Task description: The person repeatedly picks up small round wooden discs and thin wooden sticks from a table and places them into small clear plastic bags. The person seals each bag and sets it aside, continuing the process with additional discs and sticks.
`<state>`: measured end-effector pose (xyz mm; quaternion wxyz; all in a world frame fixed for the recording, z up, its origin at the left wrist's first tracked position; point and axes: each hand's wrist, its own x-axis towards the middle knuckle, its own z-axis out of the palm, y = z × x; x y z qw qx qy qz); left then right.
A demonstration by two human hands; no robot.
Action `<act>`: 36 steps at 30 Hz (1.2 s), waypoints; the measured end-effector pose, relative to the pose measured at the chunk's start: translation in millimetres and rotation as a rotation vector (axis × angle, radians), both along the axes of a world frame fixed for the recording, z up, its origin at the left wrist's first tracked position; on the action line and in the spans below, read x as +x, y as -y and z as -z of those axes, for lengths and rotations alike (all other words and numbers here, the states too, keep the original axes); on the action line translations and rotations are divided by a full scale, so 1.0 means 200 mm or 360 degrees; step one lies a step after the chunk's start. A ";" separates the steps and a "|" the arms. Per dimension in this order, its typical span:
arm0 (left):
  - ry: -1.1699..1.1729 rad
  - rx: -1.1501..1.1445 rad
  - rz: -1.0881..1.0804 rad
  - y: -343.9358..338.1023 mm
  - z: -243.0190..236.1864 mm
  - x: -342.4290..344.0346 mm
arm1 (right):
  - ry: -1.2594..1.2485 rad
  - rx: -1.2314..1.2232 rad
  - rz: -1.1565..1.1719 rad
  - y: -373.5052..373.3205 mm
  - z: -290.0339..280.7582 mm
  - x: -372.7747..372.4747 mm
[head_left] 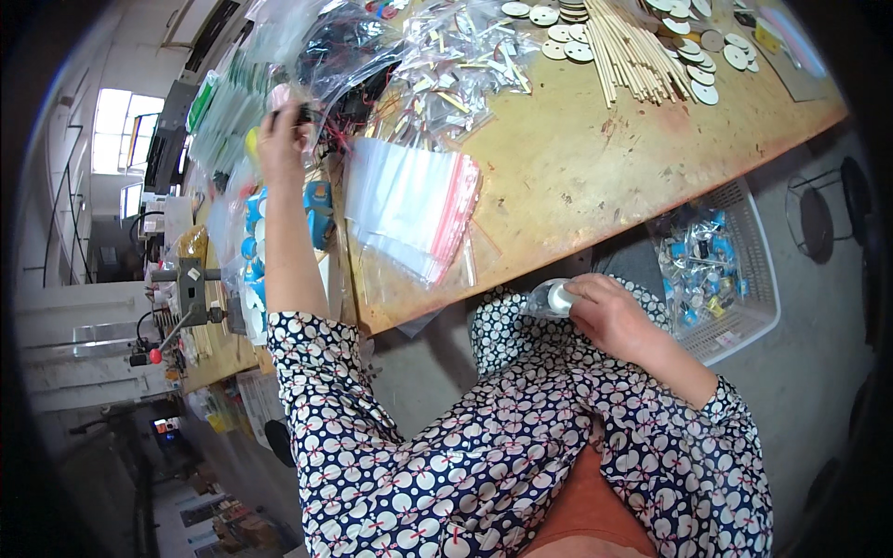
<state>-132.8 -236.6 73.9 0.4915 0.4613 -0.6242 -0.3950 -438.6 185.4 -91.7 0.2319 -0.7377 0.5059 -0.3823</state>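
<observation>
My left hand (284, 144) reaches to the far left of the table, its fingers curled at a heap of bagged parts. Something small and dark shows at its fingertips, too blurred to name. Close to my lap, my right hand (609, 314) is closed on a clear plastic bag (537, 302) with a white disc (561, 298) at its edge. Between the hands, a fanned stack of clear zip bags (409, 205) with red-pink strips lies on the table. Beside my left hand are black and red wires (349, 112).
The wooden table (558, 177) also bears small packets (456, 70), thin wooden sticks (637, 51) and pale round discs (705, 70). A white basket (758, 270) of bagged parts stands at the right, near a stool (816, 221). Blue-and-white items (319, 214) lie by my left forearm.
</observation>
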 end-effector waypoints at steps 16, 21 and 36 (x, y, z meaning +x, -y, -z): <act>0.0404 -0.0485 0.0041 -0.08 0.03 0.47 | -0.0184 -0.0052 -0.0099 0.01 -0.09 0.11; 0.0060 -0.0241 -0.0276 -0.06 -0.17 0.36 | -0.0209 -0.0038 -0.0074 0.00 -0.11 0.14; -0.0514 0.0159 0.0444 -0.56 -0.12 0.02 | -0.0133 -0.0192 -0.0049 0.07 -0.16 0.11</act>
